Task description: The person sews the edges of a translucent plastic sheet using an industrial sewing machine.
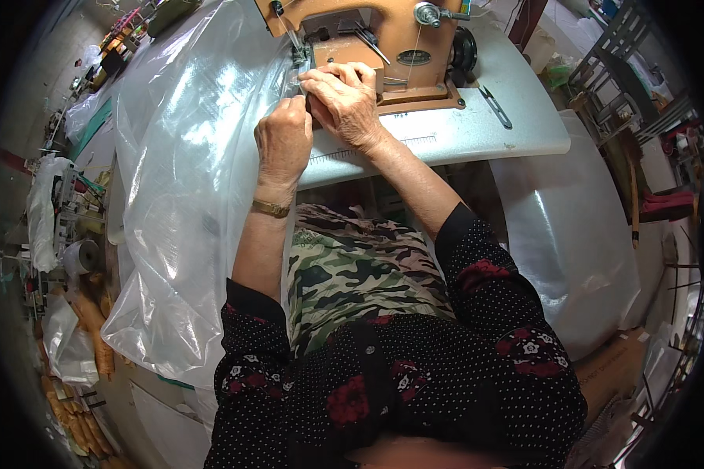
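A large sheet of clear woven plastic (188,180) drapes over the left side of the sewing table and hangs down past its front edge. Its right edge runs up to the needle area of a tan sewing machine (418,66). My left hand (283,139) is closed in a fist on that edge, just in front of the machine, with a watch on the wrist. Beside it, touching, my right hand (344,102) has its fingers bent and pinched over the same edge close to the needle. The fingertips and the plastic between them are mostly hidden.
Thread snips (495,108) lie on the white tabletop (532,129) right of the machine, near its black handwheel (463,48). More clear plastic (563,234) hangs at the right. Brown rolled material (94,336) stands at the lower left, and a cardboard box (614,371) at the lower right.
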A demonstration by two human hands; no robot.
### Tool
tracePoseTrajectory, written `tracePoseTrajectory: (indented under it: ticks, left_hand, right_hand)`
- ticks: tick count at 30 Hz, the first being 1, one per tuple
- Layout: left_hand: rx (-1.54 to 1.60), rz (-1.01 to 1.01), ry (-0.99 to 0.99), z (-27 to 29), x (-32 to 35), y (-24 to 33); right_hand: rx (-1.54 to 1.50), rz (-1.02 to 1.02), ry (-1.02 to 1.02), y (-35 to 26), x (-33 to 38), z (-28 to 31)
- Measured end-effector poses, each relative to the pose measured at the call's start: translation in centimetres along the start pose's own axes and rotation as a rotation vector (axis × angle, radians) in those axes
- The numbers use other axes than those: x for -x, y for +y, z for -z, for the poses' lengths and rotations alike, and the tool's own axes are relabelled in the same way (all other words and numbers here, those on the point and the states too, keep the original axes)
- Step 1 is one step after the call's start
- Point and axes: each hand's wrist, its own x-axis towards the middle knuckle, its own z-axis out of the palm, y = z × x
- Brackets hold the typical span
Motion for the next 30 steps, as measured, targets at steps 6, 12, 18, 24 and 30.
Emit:
tracePoseTrajectory:
  ticks: [6, 12, 18, 24, 30]
  left_hand:
    - [0.007, 0.001, -0.031, 1.3, -0.7, -0.2]
    - [-0.087, -0.069, 0.012, 8.9, -4.2, -5.0]
    - [-0.535, 0.152, -0.023, 11.1, -5.1, -18.1]
    - [-0.373, 0.497, -0.151, 5.2, -0.4, -23.1]
    - [-0.298, 0.585, -0.268, 1.7, 0.7, -20.6]
  right_hand:
    - [0.005, 0.007, 0.002, 0.3, -0.2, 0.2]
    - [0.004, 0.014, 0.002, -0.1, -0.4, 0.7]
    - [-0.02, 0.008, -0.025, -0.6, -0.8, 1.2]
    - [-0.009, 0.007, -0.055, -1.3, -0.9, 1.1]
    - [-0.012, 0.093, 0.063, -2.0, -2.9, 1.5]
